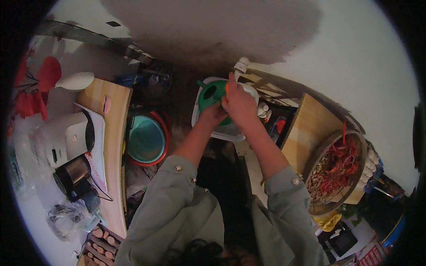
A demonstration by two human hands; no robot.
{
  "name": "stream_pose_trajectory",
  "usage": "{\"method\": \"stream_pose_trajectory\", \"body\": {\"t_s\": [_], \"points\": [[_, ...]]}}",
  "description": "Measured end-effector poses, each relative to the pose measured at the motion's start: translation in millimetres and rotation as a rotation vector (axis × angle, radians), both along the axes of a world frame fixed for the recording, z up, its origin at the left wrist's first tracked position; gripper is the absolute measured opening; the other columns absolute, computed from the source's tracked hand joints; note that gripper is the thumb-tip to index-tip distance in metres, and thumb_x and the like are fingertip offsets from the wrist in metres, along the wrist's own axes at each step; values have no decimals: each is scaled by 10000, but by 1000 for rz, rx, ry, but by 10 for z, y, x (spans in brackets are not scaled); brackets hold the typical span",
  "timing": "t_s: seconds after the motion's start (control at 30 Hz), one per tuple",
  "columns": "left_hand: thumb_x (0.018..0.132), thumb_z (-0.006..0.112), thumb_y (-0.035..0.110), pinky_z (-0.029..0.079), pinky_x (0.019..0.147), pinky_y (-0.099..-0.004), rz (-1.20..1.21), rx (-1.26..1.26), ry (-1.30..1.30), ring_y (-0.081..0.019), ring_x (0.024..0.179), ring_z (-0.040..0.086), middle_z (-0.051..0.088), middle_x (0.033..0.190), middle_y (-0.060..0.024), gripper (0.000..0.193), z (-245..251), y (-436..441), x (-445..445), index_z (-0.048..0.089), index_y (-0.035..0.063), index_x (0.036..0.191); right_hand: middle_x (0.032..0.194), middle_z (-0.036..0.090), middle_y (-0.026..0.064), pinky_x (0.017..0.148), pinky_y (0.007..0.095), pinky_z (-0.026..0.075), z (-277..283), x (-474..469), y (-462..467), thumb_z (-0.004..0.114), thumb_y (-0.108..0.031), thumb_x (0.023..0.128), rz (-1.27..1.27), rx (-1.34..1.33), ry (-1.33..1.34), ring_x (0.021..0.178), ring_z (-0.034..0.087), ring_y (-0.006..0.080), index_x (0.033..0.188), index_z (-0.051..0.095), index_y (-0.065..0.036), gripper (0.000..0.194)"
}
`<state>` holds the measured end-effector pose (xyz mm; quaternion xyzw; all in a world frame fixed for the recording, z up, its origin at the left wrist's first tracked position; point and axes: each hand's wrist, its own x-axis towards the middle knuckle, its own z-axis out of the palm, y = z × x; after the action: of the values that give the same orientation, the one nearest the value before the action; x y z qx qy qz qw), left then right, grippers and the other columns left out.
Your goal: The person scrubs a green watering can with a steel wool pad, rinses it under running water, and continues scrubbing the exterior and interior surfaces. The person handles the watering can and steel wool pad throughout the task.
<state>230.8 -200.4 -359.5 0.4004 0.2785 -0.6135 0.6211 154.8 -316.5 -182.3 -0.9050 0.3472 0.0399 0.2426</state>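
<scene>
A green plastic vessel, apparently a watering can (pixel 205 94), sits over a white basin (pixel 198 120) in front of me. It has a dark round opening on top and a short projection at its far left. My left hand (pixel 213 114) grips the can's near side. Beside it, my right hand (pixel 241 103) is at the can's right side, its index finger stretched towards a white pipe or tap fitting (pixel 242 65) by the wall. A small orange part (pixel 227 89) shows at the right hand's fingers. What those fingers hold is hidden.
Left, a wooden tabletop (pixel 114 133) carries a white appliance (pixel 71 139) and a dark kettle-like vessel (pixel 73 176). A teal basin (pixel 146 139) stands inside a red one (pixel 168 133). Right, a round tray (pixel 308 174) of red chillies (pixel 339 166) rests on a wooden board (pixel 311 119).
</scene>
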Motion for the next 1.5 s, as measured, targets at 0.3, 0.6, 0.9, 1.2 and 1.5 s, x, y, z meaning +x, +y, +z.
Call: {"method": "stream_pose_trajectory", "body": {"t_s": [0.3, 0.6, 0.9, 1.2, 1.5], "points": [[1090, 497, 213, 517, 1015, -539, 109, 101, 66, -342, 1188, 601, 592, 1318, -154, 337, -57, -227, 5, 513, 34, 1375, 1075, 700, 219, 735, 506, 572, 115, -28, -160, 708, -209, 849, 106, 56, 129, 882, 712, 403, 1618, 247, -90, 904], [1003, 651, 210, 574, 924, -465, -43, 44, 37, -296, 1117, 639, 644, 1235, -119, 304, -248, -178, -45, 595, 85, 1274, 947, 706, 215, 700, 518, 544, 175, -31, -143, 679, -175, 854, 99, 15, 150, 817, 701, 412, 1620, 226, -94, 893], [1026, 648, 179, 555, 819, -393, -335, 107, -63, -200, 1011, 629, 679, 1169, -60, 211, -90, -183, -103, 621, 89, 1215, 984, 701, 209, 708, 513, 532, 222, -53, -111, 683, -121, 843, 88, 15, 50, 847, 691, 424, 1614, 227, -106, 896], [976, 746, 275, 575, 765, -384, -721, -82, -730, -189, 902, 645, 686, 1070, -63, 249, -121, 35, -290, 656, 65, 1075, 1021, 700, 233, 711, 527, 524, 214, -56, -108, 670, -93, 847, 43, 60, 146, 866, 684, 454, 1622, 188, -148, 915], [899, 735, 160, 580, 819, -385, -852, 110, -748, -233, 1003, 691, 680, 1164, -111, 338, -485, -287, -562, 630, 64, 1205, 971, 703, 232, 718, 526, 529, 236, -67, -125, 687, -107, 836, 56, 79, 113, 872, 689, 445, 1622, 201, -143, 924]]}}
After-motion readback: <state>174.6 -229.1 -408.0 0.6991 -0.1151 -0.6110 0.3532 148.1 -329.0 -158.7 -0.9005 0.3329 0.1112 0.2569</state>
